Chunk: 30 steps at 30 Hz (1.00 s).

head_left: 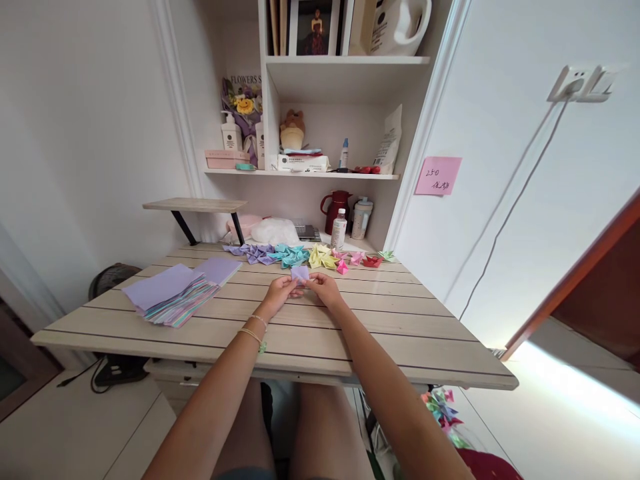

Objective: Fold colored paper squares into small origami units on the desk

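Note:
Between my two hands, just above the middle of the desk, is a small folded square of purple origami paper (300, 273). My left hand (283, 293) pinches its lower left side, and my right hand (323, 289) pinches its lower right side. Right behind the paper lies a row of folded paper pieces: purple ones (257, 253), blue ones (290, 255), yellow ones (323, 257), pink ones (342, 267), a red one (372, 261) and a green one (387, 255). A fanned stack of coloured paper sheets (175, 293) rests on the left of the desk.
The slatted desk (400, 333) meets a white shelf unit (350, 80) at the back. A small raised stand (195, 205) is at the back left. A bottle (339, 230), a red jug (336, 210) and a tumbler (362, 219) stand behind the row. More folded paper (443, 410) lies below the right edge.

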Tool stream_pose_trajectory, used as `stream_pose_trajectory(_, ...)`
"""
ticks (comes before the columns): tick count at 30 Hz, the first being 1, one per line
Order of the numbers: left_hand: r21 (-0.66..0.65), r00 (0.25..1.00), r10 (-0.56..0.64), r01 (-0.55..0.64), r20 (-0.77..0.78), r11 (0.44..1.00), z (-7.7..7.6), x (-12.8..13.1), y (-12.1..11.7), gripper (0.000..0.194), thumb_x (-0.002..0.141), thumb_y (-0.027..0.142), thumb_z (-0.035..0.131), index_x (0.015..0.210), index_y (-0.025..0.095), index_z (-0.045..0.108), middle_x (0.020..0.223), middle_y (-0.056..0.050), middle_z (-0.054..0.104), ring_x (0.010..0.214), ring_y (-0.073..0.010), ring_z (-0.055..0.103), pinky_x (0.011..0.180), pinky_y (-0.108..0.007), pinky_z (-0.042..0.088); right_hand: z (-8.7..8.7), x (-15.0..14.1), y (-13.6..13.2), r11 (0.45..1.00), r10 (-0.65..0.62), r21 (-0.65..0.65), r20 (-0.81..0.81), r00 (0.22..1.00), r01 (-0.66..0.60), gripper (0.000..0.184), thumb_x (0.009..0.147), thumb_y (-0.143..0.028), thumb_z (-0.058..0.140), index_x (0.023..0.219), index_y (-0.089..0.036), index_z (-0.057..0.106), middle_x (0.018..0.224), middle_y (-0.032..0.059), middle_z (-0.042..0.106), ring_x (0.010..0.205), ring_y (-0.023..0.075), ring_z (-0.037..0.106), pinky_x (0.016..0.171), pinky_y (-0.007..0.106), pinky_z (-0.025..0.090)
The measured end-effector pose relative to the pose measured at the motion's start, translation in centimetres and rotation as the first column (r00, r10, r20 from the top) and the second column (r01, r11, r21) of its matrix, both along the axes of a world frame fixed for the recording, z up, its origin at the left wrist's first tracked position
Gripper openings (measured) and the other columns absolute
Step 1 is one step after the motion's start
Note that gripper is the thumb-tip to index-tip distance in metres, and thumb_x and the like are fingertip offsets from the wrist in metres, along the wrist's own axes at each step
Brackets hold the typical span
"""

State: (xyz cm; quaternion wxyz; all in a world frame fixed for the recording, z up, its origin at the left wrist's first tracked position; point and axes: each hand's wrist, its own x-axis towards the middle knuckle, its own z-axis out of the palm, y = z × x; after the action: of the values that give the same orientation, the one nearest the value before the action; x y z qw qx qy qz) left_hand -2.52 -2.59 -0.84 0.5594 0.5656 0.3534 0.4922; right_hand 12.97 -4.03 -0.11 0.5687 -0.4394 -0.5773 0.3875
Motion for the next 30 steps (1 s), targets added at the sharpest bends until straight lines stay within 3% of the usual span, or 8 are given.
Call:
stream_pose_trajectory(6,0.035,1.0,0.02,-0.019,-0.022,0.999,-0.12,0.09,-0.14,0.028,0.062,0.036,0.071,0.067,0.012,0.059,0.065,-0.005,0.068,0.054,-0.0129,0.063,0.053,-0.022,0.05,-0.03,0.17,0.12,1.0,-0.016,-0.01,-0.038,0.999,0.015,0.034,0.058,-0.049,0.068,0.061,-0.016,0.061,0.039,-0.0072,0.045,0.035,0.0065,0.035,0.038,0.02,0.026)
stream_pose_trajectory(10,0.064,0.998,0.04,-0.038,-0.04,0.997,-0.1,-0.07,-0.16,0.026,0.057,0.032,0.075,0.06,0.011,0.061,0.042,0.002,0.057,0.036,-0.0072,0.051,0.039,-0.017,0.041,-0.18,-0.05,-0.02,0.998,0.043,-0.046,-0.103,0.994,-0.048,0.036,0.064,-0.053,0.063,0.068,-0.017,0.06,0.052,-0.0011,0.061,0.04,0.0107,0.05,0.041,0.022,0.038)
stream_pose_trajectory(15,0.062,0.998,0.055,-0.056,0.012,0.997,0.2,0.01,-0.39,0.037,0.059,0.037,0.073,0.083,0.011,0.065,0.061,-0.005,0.068,0.048,-0.0124,0.061,0.048,-0.022,0.049,-0.38,-0.04,0.17,0.995,0.075,-0.051,-0.168,0.983,-0.085,0.035,0.061,-0.051,0.067,0.07,-0.018,0.062,0.066,0.0032,0.067,0.06,0.0168,0.062,0.055,0.027,0.049)
stream_pose_trajectory(24,0.034,0.989,0.118,-0.122,0.09,0.992,0.36,-0.03,-0.12,0.03,0.064,0.038,0.069,0.072,0.01,0.064,0.062,-0.007,0.068,0.054,-0.014,0.063,0.061,-0.028,0.052,-0.53,-0.06,0.48,0.999,0.04,-0.016,-0.185,0.982,-0.044,0.033,0.056,-0.047,0.071,0.067,-0.017,0.067,0.061,0.0024,0.066,0.06,0.017,0.062,0.059,0.027,0.048)
stream_pose_trajectory(30,0.025,0.987,0.117,-0.121,0.108,0.992,0.08,-0.13,0.1,0.031,0.064,0.031,0.071,0.086,0.01,0.061,0.067,-0.008,0.069,0.059,-0.0151,0.065,0.063,-0.028,0.053,-0.73,-0.09,0.58,1.0,0.027,0.002,-0.206,0.978,-0.028,0.037,0.05,-0.042,0.075,0.076,-0.016,0.067,0.067,0.0034,0.068,0.064,0.017,0.062,0.065,0.03,0.049)
